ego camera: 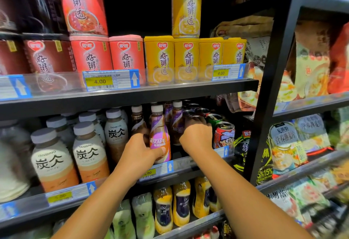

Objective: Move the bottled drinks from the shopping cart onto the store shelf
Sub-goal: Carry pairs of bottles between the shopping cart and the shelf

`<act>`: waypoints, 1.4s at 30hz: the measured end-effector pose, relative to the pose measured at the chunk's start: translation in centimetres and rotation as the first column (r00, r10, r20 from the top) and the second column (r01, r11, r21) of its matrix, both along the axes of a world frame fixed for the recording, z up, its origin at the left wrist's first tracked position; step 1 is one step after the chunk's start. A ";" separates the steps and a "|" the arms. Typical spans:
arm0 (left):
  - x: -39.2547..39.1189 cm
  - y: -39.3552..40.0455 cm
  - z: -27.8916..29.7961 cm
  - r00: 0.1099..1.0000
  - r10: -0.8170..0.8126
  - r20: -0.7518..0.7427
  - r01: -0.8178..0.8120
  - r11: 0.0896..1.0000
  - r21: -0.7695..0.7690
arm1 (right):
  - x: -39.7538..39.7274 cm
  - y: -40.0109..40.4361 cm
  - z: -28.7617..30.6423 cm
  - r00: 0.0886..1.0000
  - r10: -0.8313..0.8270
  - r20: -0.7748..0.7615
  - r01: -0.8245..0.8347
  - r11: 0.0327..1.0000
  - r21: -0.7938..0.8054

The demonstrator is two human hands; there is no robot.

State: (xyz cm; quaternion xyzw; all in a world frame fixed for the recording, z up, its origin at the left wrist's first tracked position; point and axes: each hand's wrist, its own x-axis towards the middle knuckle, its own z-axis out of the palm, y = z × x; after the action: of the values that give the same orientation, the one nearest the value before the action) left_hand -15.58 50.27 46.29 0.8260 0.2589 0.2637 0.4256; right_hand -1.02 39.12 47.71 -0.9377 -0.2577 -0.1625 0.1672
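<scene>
Already several bottles (177, 121) stand on the shelf (181, 165); left hand (138, 149) clasps one (160, 136), right hand (196, 136) apparently grips another; cart unseen.

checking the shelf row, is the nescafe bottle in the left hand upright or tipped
Upright: the bottle stands cap up at the shelf's front edge, left hand wrapped around it.

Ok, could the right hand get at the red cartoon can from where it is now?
Probably yes. The right hand rests on a dark bottle just left of the red can, which stands at the shelf front with its near side uncovered. Only the low price rail crosses its base.
</scene>
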 end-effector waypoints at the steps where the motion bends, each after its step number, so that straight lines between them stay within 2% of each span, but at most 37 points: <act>1: 0.4 -0.2 0.1 1.000 -0.010 -0.015 0.010 1.000 0.008 | -0.2 -0.8 -0.1 1.000 0.011 0.025 -0.012 0.999 0.044; 4: 2.0 -0.7 0.4 0.998 -0.031 -0.063 0.034 0.998 0.044 | -0.6 -4.1 -1.6 0.993 0.075 0.088 -0.092 0.974 0.209; 6: 3.2 -1.5 0.8 0.994 -0.038 -0.101 0.044 0.997 0.058 | -1.0 -6.6 -3.8 0.979 0.163 0.125 -0.197 0.916 0.350; 8: 4.4 -2.2 1.1 0.992 -0.052 -0.117 0.060 0.996 0.062 | -1.9 -8.8 -6.3 0.962 0.224 0.158 -0.269 0.882 0.386; 11: 5.7 -3.4 1.1 0.990 -0.065 -0.121 0.076 0.994 0.083 | -3.1 -10.5 -9.7 0.944 0.276 0.179 -0.318 0.907 0.276; 14: 6.3 -3.9 0.9 0.981 -0.084 -0.177 0.116 0.978 0.176 | -3.6 -10.9 -11.5 0.937 0.299 0.181 -0.325 0.936 0.135; 18: 6.8 -4.1 0.9 0.960 -0.085 -0.267 0.149 0.962 0.228 | -3.3 -10.9 -12.1 0.935 0.299 0.189 -0.316 0.947 0.065; 32: 6.9 -5.5 1.2 0.971 -0.020 -0.238 0.110 0.923 0.370 | -3.6 -11.0 -12.5 0.937 0.312 0.159 -0.326 0.943 0.071; 37: 6.7 -5.4 1.5 0.961 -0.023 -0.276 0.121 0.931 0.344 | -3.6 -11.4 -12.2 0.928 0.340 0.153 -0.352 0.934 0.060; 39: 5.8 -5.4 1.9 0.975 0.014 -0.221 0.069 0.930 0.360 | -3.6 -11.9 -11.9 0.923 0.350 0.159 -0.364 0.929 0.068; 41: 4.1 -6.1 1.7 0.999 0.041 -0.033 -0.024 0.912 0.410 | -3.9 -12.9 -11.7 0.924 0.339 0.174 -0.360 0.927 0.105; 42: 3.1 -7.0 1.4 0.996 0.001 0.094 -0.045 0.888 0.458 | -4.1 -13.7 -11.7 0.928 0.328 0.178 -0.353 0.926 0.133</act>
State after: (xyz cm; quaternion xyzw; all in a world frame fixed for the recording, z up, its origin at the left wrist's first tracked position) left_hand -12.53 43.27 47.73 0.8871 0.1793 0.3599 0.2265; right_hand -5.13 25.38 36.02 -0.8464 -0.4148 -0.2228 0.2487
